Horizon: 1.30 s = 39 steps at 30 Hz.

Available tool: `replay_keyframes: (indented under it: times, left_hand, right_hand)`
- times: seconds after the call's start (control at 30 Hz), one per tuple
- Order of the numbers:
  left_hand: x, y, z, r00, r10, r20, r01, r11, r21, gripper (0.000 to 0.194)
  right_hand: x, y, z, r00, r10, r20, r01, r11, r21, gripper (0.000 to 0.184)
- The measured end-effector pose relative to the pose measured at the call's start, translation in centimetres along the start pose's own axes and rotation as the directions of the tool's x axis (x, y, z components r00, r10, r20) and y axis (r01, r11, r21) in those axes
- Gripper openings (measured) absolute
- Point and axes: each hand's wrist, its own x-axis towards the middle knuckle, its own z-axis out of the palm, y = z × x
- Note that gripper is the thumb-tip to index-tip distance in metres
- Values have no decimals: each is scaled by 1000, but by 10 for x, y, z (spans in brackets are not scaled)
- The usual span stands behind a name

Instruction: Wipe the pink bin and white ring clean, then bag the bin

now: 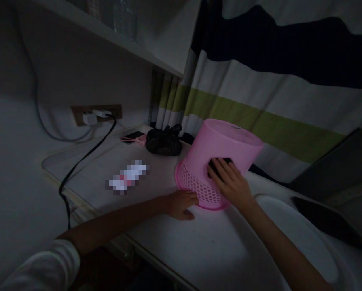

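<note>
In the head view, a pink basket (195, 151) is standing upside down on the white worktop (205, 238), with its base facing up and its rim touching the surface. The right hand (232, 184) is holding a black pad (213, 170) — its fingers are lying over the pad and pressing it to the basket's side. The left hand (181, 205) is reaching to the rim at the near side; its fingers are lying close together, the thumb is standing apart, and whether they are gripping the rim I cannot tell.

Behind the basket, to the left, a black bag (163, 141) is lying near the curtain (238, 105), and a small pink device (141, 140) is lying just beside it. Nearer, a pixelated item (128, 178) is lying to the left of the basket — too blurred to name. White plugs (89, 118) are sitting in the wall socket (117, 110). To the right, a pale round thing (293, 230) is lying partly behind the right forearm.
</note>
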Motion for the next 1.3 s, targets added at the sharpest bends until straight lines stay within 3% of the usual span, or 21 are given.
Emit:
replay_keyframes:
  times: [0.1,0.17,0.23,0.4,0.5,0.57,0.67,0.77,0.83,0.97,1.13,1.2,1.3]
  left_hand:
    - [-5,-5,-5,998,65,-17,-66,995,-81,24]
    - [-9,-9,-7,995,94,-26,-97,985,-143,18]
    - [-11,-13,-8,993,109,-38,-115,972,-204,15]
    - [-13,-24,-9,990,117,-82,-136,948,-287,12]
    - [-13,-28,-10,989,105,-104,-132,945,-298,8]
    - [-12,-30,-10,988,99,-116,-131,942,-310,8]
    - [-12,-33,-11,987,96,-127,-132,936,-327,11]
    - [-15,-36,-13,987,99,-125,-137,928,-345,13]
    - [-19,-39,-15,988,96,-123,-134,924,-357,13]
    - [-24,-44,-18,988,84,-129,-127,919,-372,15]
    - [-24,-49,-13,986,90,-141,-138,915,-379,14]
    - [-24,-50,-13,986,89,-138,-136,916,-378,14]
    - [-24,-50,-15,988,82,-131,-126,919,-373,13]
  right_hand:
    - [21,44,-17,973,207,-105,-211,977,-23,47]
    - [24,54,-21,960,244,-140,-245,969,13,48]
    - [16,43,-18,970,193,-150,-191,981,26,48]
    - [-28,-28,2,999,-42,-24,43,997,56,38]
    - [-36,-41,5,994,-100,49,98,994,38,37]
    - [-26,-26,0,999,-37,13,37,999,-6,38]
    - [2,18,-14,989,116,-89,-122,990,-69,45]
    - [24,54,-26,964,215,-156,-218,976,2,51]
    - [28,59,-30,949,254,-187,-247,967,58,52]
    - [5,21,-22,972,135,-192,-134,991,15,45]
    - [-38,-44,-5,998,-50,-25,52,997,58,36]
    - [-42,-50,-3,994,-106,9,105,993,62,34]
    - [-30,-28,-10,997,-64,-34,65,997,29,35]
